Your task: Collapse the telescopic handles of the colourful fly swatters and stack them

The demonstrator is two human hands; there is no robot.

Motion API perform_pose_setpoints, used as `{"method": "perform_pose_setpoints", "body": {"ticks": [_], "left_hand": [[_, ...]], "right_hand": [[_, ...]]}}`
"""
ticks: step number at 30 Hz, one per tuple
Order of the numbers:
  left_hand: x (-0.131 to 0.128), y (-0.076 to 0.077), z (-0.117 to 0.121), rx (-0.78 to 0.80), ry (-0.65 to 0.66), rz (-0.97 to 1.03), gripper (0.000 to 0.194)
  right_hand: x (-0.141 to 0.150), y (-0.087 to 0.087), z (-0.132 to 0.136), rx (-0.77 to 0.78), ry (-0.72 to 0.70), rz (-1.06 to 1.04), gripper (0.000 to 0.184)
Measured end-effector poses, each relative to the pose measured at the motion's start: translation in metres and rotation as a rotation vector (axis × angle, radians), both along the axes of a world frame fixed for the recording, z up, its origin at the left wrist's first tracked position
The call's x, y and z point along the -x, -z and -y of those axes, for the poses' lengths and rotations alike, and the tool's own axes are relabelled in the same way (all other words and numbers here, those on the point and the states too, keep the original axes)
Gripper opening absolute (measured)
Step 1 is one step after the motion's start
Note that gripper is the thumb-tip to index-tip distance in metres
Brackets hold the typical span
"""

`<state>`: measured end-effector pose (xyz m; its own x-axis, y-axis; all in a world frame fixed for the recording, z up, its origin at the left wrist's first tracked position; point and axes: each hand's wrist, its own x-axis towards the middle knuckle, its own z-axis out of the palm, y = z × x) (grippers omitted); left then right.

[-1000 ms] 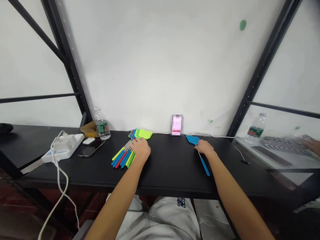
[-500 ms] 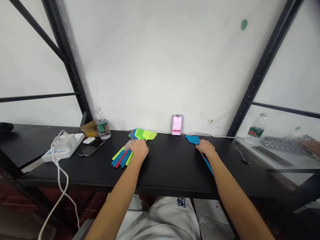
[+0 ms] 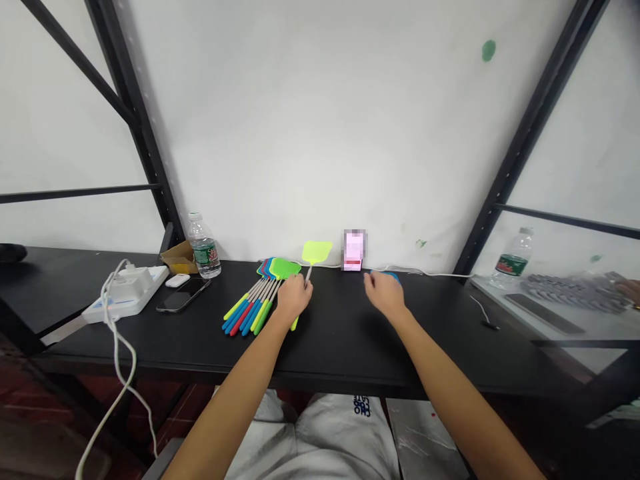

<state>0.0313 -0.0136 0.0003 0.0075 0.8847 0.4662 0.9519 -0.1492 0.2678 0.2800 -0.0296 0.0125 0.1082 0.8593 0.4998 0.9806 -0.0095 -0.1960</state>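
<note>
My left hand (image 3: pixel 295 295) is closed on the shaft of a yellow-green fly swatter (image 3: pixel 317 252), whose head is raised in front of the wall. Just left of this hand, a fanned row of fly swatters (image 3: pixel 254 308) lies on the table, with blue, red, green and yellow handles and a green head on top. My right hand (image 3: pixel 384 292) hovers over the table with fingers loosely bent and apart, holding nothing I can see. Behind it shows the edge of a blue fly swatter's head (image 3: pixel 393 275); the rest is hidden by my hand and arm.
A lit phone (image 3: pixel 354 251) leans on the wall between my hands. To the left are a water bottle (image 3: pixel 205 248), a dark phone (image 3: pixel 184 295), a small white case (image 3: pixel 177 281), a cardboard box (image 3: pixel 179 257) and a power strip (image 3: pixel 127 293). A short cable (image 3: pixel 486 315) lies right.
My left hand has moved right, taking the yellow-green fly swatter off the row and lifting its head. My right hand has let go of the blue fly swatter and moved left.
</note>
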Motion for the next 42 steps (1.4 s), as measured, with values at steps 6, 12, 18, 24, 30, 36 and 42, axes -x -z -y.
{"method": "perform_pose_setpoints", "body": {"ticks": [6, 12, 18, 24, 30, 36, 42], "left_hand": [[-0.022, 0.005, 0.01, -0.041, 0.405, 0.27, 0.027], [-0.032, 0.011, 0.017, 0.018, 0.658, 0.344, 0.032], [-0.034, 0.011, 0.019, 0.105, 0.707, 0.425, 0.035], [-0.034, 0.015, 0.015, 0.27, 0.754, 0.52, 0.035], [-0.037, 0.017, 0.012, 0.412, 0.773, 0.663, 0.033], [-0.036, 0.013, 0.014, 0.419, 0.784, 0.631, 0.024], [-0.039, 0.007, 0.017, 0.397, 0.792, 0.667, 0.023]], "right_hand": [[0.028, 0.021, -0.001, 0.032, -0.328, -0.248, 0.051], [0.031, 0.033, -0.008, 0.158, -0.558, -0.835, 0.052], [0.031, 0.028, -0.014, 0.144, -0.582, -1.428, 0.044], [0.028, 0.029, -0.013, 0.252, -0.654, -1.486, 0.039], [0.04, 0.038, -0.009, 0.372, -0.704, -1.378, 0.04], [0.046, 0.038, -0.004, 0.419, -0.679, -1.315, 0.038], [0.042, 0.035, -0.006, 0.41, -0.71, -1.338, 0.04]]}}
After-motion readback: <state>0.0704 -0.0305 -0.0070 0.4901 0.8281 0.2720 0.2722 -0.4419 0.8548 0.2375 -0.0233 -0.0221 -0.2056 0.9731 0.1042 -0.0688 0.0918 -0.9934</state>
